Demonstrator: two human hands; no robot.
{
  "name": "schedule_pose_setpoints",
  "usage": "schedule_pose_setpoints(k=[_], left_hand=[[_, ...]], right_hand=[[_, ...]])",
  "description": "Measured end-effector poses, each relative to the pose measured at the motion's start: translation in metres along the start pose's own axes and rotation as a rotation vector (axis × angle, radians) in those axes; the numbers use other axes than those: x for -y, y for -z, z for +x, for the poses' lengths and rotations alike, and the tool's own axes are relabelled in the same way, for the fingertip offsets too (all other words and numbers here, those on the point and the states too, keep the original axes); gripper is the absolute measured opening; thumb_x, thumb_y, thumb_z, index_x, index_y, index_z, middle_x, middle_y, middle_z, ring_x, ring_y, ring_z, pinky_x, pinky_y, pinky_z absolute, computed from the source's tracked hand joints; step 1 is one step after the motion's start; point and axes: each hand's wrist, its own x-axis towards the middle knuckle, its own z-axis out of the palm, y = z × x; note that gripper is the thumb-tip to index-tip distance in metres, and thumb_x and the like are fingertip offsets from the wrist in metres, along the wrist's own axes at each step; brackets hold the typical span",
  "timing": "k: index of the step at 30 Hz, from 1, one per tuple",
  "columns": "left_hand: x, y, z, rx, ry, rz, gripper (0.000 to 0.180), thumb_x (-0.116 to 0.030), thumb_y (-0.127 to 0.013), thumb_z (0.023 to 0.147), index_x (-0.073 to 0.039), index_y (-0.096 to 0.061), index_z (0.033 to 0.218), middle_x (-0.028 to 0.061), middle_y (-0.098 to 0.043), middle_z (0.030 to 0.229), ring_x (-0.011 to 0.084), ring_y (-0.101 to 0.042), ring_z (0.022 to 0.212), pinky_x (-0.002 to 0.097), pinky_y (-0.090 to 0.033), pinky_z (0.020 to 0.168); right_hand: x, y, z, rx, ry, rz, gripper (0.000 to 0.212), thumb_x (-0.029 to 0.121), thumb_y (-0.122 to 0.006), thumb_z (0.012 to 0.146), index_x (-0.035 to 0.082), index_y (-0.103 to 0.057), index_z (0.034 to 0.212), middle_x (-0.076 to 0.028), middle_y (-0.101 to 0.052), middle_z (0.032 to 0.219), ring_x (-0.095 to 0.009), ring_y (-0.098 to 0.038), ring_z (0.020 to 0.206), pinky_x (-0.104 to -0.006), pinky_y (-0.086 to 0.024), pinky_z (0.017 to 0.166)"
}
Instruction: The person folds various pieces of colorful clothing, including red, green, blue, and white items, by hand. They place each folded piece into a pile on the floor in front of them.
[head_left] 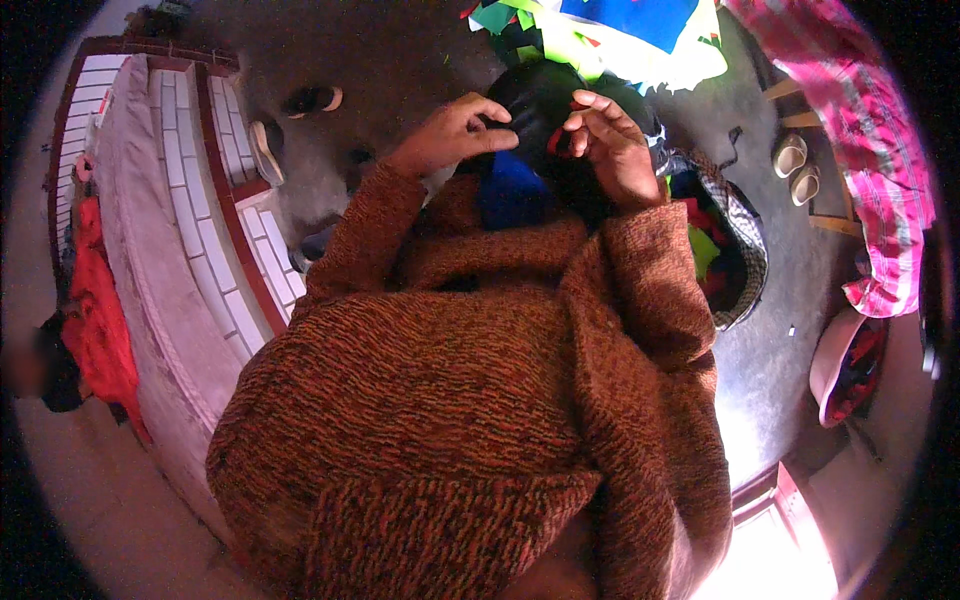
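Note:
My left hand [458, 135] is raised over my lap, its fingers curved and its thumb apart from them; nothing shows in the gap. Just below its thumb lies a piece of blue cloth [510, 190] on my lap. To the right, my right hand [612, 150] is bent with its fingers partly closed around a small red thing [562, 143]. Red shows at two spots by the fingers, but the dark background hides the thing's full shape. Black cloth [540, 95] lies between and beyond both hands.
Bright green, white and blue cloth pieces [640, 40] lie just ahead. A checked bag [745, 230] with coloured scraps stands right of my arm. Farther right are pale shoes [790, 157], a pink plaid cloth [850, 110] and a pink basin [832, 370]. A tiled ledge [195, 190] runs along the left.

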Motion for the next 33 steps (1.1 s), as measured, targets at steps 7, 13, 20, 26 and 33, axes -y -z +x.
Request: schedule_pose_setpoints(k=[7, 13, 20, 26, 33], left_hand=[[-0.011, -0.017, -0.012, 0.074, -0.111, 0.338, 0.036, -0.038, -0.071, 0.069, -0.005, -0.063, 0.081, 0.0098, -0.060, 0.081, 0.0228, -0.059, 0.079, 0.0318, -0.045, 0.069], [-0.005, -0.017, -0.009, 0.001, -0.141, 0.224, 0.027, -0.028, -0.067, 0.074, -0.003, -0.060, 0.080, 0.0067, -0.058, 0.075, 0.0165, -0.056, 0.073, 0.0300, -0.044, 0.064], [-0.037, -0.012, -0.002, -0.139, -0.103, -0.243, 0.016, -0.019, -0.059, 0.085, -0.004, -0.054, 0.089, -0.0043, -0.049, 0.077, 0.0037, -0.043, 0.074, 0.0198, -0.039, 0.066], [-0.035, -0.030, 0.002, -0.193, -0.076, -0.500, 0.015, -0.017, -0.060, 0.084, -0.006, -0.052, 0.089, -0.0037, -0.047, 0.082, 0.0045, -0.044, 0.078, 0.0209, -0.038, 0.071], [-0.037, -0.040, 0.003, -0.234, -0.098, -0.653, 0.021, -0.004, -0.062, 0.078, -0.008, -0.049, 0.094, -0.0010, -0.052, 0.085, 0.0083, -0.050, 0.080, 0.0232, -0.042, 0.073]], right_hand=[[-0.001, 0.003, 0.000, 0.022, -0.002, 0.007, 0.026, 0.010, -0.045, 0.091, 0.000, -0.049, 0.114, -0.008, -0.060, 0.088, -0.012, -0.053, 0.066, -0.0233, -0.044, 0.064], [-0.001, 0.003, 0.001, 0.057, 0.014, 0.025, 0.027, 0.013, -0.046, 0.091, 0.000, -0.049, 0.115, -0.008, -0.061, 0.087, -0.012, -0.056, 0.068, -0.0234, -0.045, 0.064], [0.004, -0.003, -0.004, 0.095, -0.035, -0.084, 0.043, 0.032, -0.050, 0.090, 0.002, -0.045, 0.119, -0.007, -0.057, 0.103, -0.016, -0.057, 0.087, -0.0290, -0.045, 0.077], [0.003, -0.012, -0.010, 0.158, 0.024, -0.084, 0.041, 0.021, -0.061, 0.083, 0.003, -0.050, 0.119, -0.005, -0.058, 0.108, -0.015, -0.055, 0.096, -0.0317, -0.042, 0.086], [-0.001, -0.003, -0.007, 0.123, 0.020, 0.064, 0.033, 0.014, -0.062, 0.083, 0.003, -0.053, 0.113, -0.007, -0.058, 0.107, -0.018, -0.054, 0.098, -0.0353, -0.040, 0.091]])
